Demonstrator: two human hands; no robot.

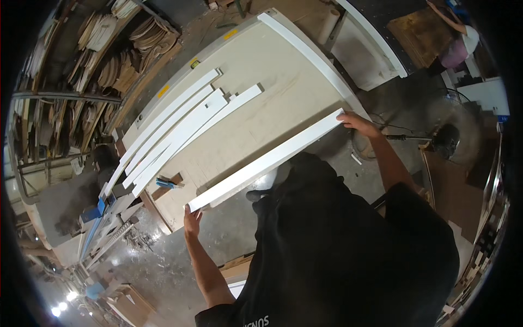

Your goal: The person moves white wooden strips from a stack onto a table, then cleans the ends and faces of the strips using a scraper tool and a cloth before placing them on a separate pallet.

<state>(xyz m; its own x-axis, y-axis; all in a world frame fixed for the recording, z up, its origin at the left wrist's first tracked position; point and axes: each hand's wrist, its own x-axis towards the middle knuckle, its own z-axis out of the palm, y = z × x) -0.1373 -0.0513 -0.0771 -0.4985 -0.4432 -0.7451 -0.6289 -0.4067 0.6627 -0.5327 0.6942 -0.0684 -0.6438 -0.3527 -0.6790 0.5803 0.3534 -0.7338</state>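
A long white board (267,161) spans the near edge of the worktable (261,122), held at its two ends. Its left end is in my left hand (192,220), fingers closed on it from below and the side. At the far right end my right hand (359,123) grips the board with the thumb on top. Several white strips (180,128) lie side by side on the left part of the table, some with notched ends. Another long white strip (305,52) lies along the table's right edge. A blue-handled tool (165,183) rests near the table's left corner.
Shelves (68,98) stacked with wooden pieces stand at the left. To the right are a fan (447,139) on the floor and a white cabinet-like panel (365,54). Another person (463,41) works at the upper right by a brown board (419,35).
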